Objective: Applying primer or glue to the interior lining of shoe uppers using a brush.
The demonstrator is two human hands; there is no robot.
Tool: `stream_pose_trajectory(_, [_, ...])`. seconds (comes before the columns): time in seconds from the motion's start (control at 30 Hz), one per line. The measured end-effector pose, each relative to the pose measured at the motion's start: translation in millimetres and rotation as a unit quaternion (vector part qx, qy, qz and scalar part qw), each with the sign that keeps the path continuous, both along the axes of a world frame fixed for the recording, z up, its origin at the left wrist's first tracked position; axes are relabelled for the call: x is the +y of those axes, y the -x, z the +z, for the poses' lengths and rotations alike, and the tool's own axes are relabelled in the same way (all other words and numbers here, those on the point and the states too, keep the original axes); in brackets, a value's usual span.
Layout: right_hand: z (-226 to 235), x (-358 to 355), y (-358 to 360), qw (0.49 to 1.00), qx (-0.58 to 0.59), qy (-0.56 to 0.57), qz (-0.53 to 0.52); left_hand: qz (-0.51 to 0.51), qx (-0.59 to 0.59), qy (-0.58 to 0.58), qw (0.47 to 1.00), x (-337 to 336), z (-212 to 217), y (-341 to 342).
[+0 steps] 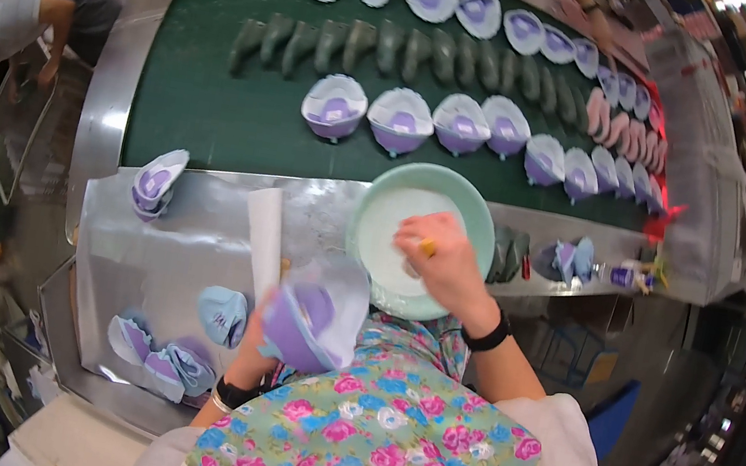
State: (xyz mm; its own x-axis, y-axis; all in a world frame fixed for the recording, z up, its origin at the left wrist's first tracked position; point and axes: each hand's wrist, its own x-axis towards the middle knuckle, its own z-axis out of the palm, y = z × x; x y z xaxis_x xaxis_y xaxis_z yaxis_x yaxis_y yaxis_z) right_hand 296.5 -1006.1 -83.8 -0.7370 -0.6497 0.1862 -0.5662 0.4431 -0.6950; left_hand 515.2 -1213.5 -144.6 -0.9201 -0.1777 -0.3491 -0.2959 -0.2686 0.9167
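My left hand (251,348) grips a purple and white shoe upper (307,312) in front of my lap; the upper hides most of its fingers. My right hand (443,256) is closed above a pale green basin (485,214) with white liquid in it. A yellow band or small yellow thing shows at its fingers, and what it pinches is too hidden to name. On the metal bench left of my left hand lie a light blue folded piece (223,315) and several loose purple and blue uppers (181,368). Another upper (156,184) leans near the belt's left corner.
Across the green conveyor belt (214,125) run rows of purple and white uppers (399,122), dark green foot-shaped pieces (361,44) and pink ones (616,130). A white roll (265,236) lies left of the basin. One person bends at far left; another's hand (600,30) reaches over the far side.
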Motion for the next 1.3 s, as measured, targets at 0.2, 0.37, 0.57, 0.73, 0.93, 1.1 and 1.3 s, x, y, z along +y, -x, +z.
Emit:
stream_pose_trajectory(0.2, [-96,90,-9,0.899,-0.285,-0.007,-0.332,-0.347,-0.034,0.098,0.932,5,49,2])
stream_pose_trajectory(0.37, [-168,101,-27,0.938,-0.169,0.005,-0.302,-0.473,-0.033,0.104,0.874,-13,43,-5])
stream_pose_trajectory(0.57, [-175,101,-30,0.946,-0.128,0.005,-0.297,-0.131,-0.198,-0.115,0.964,-4,-6,-8])
stream_pose_trajectory(0.73, [-77,96,-29,0.925,-0.212,0.111,-0.294,-0.024,-0.153,-0.193,0.969,29,-17,38])
stream_pose_trajectory(0.93, [-2,79,-33,0.907,-0.304,0.250,-0.148,-0.091,-0.135,-0.269,0.949,63,-7,77])
stream_pose_trajectory(1.1, [-26,95,-28,0.892,-0.274,0.237,-0.269,-0.103,-0.099,-0.253,0.957,60,-22,81])
stream_pose_trajectory(1.3, [-28,91,-40,0.888,-0.301,0.148,-0.313,-0.081,-0.015,-0.197,0.977,47,-35,88])
